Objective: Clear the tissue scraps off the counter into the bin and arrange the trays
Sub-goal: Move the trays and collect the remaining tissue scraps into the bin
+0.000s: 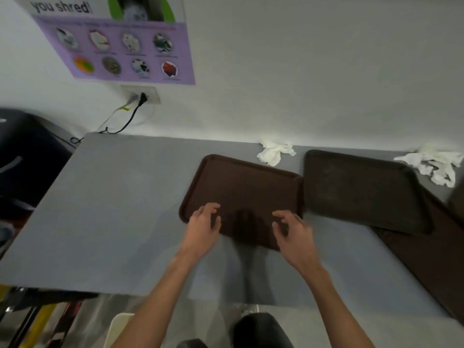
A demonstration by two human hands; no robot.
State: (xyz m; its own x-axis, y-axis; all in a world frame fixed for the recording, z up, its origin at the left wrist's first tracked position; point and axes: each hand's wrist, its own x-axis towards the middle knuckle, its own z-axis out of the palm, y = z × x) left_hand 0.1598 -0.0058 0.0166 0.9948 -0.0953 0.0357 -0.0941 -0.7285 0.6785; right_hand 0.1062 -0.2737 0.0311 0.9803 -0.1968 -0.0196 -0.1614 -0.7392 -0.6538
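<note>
Brown tray beneath left hand, right hand (both loosely curled).

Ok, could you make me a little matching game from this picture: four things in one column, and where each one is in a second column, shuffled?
Things
1 brown tray
2 dark tray
3 plug
4 poster

Places
A in the socket
B under the left hand and right hand
C above the socket
D lying partly over another tray

Pairs: 1-B, 2-D, 3-A, 4-C
</note>
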